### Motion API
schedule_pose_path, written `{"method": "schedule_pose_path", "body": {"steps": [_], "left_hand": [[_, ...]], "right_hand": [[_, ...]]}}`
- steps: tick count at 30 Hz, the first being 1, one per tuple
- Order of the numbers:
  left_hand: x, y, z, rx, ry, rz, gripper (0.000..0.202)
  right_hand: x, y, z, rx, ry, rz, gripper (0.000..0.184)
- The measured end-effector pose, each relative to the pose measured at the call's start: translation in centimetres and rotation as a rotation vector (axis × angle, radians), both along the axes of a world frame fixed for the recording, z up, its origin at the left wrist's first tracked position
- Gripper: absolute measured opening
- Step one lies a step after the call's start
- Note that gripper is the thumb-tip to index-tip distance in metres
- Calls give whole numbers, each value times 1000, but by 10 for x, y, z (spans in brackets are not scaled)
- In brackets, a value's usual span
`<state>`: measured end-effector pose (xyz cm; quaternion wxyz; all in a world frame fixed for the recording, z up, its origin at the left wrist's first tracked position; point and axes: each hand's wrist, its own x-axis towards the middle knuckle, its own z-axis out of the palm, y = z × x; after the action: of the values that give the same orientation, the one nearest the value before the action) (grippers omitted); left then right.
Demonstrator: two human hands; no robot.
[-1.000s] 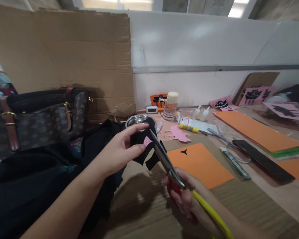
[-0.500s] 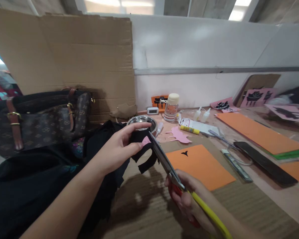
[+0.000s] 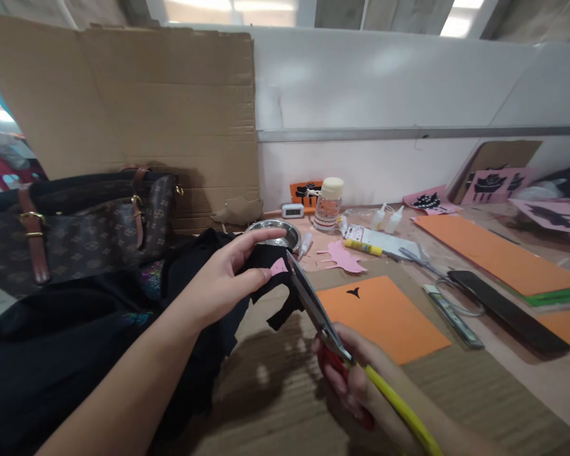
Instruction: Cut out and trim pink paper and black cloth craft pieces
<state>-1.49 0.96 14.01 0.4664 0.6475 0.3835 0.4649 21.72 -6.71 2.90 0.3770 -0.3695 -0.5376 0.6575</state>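
Observation:
My left hand (image 3: 232, 272) pinches a piece of black fabric (image 3: 285, 307) together with a small pink paper piece (image 3: 279, 266) lying on it. A curved strip of the fabric hangs below my fingers. My right hand (image 3: 346, 373) grips scissors (image 3: 313, 304) with red and yellow handles. The scissor blades point up and away from me, their tips at the right edge of the pink piece, against the fabric. Beyond my left fingers stands a metal bowl (image 3: 289, 235), partly hidden. An orange sheet (image 3: 384, 316) with a small black cutout (image 3: 354, 292) lies right of the blades.
Black cloth (image 3: 99, 335) and a brown handbag (image 3: 85, 228) fill the left. Behind are a cream-lidded jar (image 3: 329, 206), a small digital timer (image 3: 292, 211), a pink cutout (image 3: 344, 256) and a yellow glue stick (image 3: 363, 247). Another pair of scissors (image 3: 439, 273) and a black strip (image 3: 508, 310) lie right.
Both hands stay nearly in place. The hanging fabric strip has shifted slightly right, and the camera view has moved a little.

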Motion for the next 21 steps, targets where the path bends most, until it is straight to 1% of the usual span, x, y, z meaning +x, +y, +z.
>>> {"method": "schedule_pose_path", "body": {"steps": [5,7,9,13,18,21], "left_hand": [[0,-3,2,-40,44,-23,51],[-2,-3,1,-19,86,-36,51],[-3,-3,0,23,143,-36,52],[-4,-2,0,36,204,-56,58],[-3,-4,3,0,159,-70,55],[-3,-4,4,-22,156,-69,55]], "right_hand": [[-1,-4,25,3,17,43,75],[-2,-4,31,18,15,74,73],[-2,-4,33,22,6,68,73],[-2,-4,30,2,9,44,75],[0,-6,19,6,48,46,70],[-1,-5,13,8,39,-24,66]]}}
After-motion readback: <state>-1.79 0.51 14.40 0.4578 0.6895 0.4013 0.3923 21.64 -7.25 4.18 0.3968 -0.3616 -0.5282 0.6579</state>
